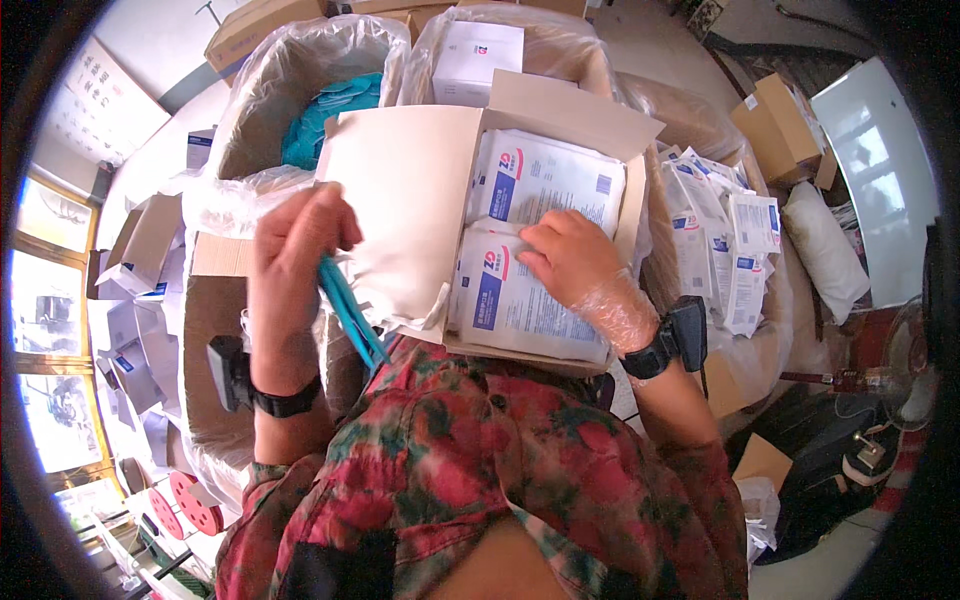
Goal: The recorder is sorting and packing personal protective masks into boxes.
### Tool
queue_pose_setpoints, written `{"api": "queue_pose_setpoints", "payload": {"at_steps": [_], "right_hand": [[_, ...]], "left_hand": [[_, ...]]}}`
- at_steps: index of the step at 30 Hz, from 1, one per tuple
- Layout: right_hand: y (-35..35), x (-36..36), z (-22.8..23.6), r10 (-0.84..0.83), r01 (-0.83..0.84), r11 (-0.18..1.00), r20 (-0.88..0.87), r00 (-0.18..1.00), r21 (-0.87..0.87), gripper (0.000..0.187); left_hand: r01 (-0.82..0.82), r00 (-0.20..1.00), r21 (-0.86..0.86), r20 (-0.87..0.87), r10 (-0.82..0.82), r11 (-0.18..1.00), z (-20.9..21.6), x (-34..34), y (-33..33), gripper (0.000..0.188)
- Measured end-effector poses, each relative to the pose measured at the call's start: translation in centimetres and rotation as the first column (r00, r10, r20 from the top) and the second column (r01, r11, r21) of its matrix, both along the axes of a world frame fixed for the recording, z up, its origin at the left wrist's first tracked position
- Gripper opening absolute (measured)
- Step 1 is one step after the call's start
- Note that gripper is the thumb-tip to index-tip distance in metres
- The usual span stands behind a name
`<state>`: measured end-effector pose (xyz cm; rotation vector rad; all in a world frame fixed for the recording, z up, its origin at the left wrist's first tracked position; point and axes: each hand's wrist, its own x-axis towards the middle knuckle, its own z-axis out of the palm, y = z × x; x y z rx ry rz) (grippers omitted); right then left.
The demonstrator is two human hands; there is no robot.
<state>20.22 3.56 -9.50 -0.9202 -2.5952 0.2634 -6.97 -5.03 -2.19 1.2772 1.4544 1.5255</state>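
Note:
My left hand (pixel 300 235) is closed, and a folded teal bundle (pixel 350 315) of thin sheets hangs from it beside my shirt. An open cardboard box (pixel 400 190) rests in front of me, its white-lined flap folded out to the left. Inside lie flat white packets with blue and red print, a far one (pixel 560 175) and a near one (pixel 535 300). Over the near packet's upper edge my right hand (pixel 575 258) has its fingers curled and pinching. Clear crinkled plastic covers that hand's wrist. The bundle's upper end is hidden by my left hand.
Behind the box, a plastic-lined carton (pixel 250 110) holds teal sheets (pixel 325 115). A white box (pixel 478 60) sits in another lined carton. To the right, a lined carton holds several white packets (pixel 720 235). Several small boxes (pixel 140 320) are piled left.

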Motion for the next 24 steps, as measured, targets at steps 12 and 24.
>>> {"api": "queue_pose_setpoints", "payload": {"at_steps": [12,24], "right_hand": [[-0.8,1.0,0.7,-0.046,0.022,0.978,-0.112,0.993,-0.209,0.023],[-1.2,0.5,1.5,-0.033,0.011,0.989,-0.151,0.988,-0.145,0.027]], "left_hand": [[0.160,0.987,-0.057,0.042,-0.157,0.986,-1.7,1.7,1.6,0.039],[0.200,0.974,-0.032,0.120,-0.195,0.979,-2.4,2.3,2.0,0.036]]}}
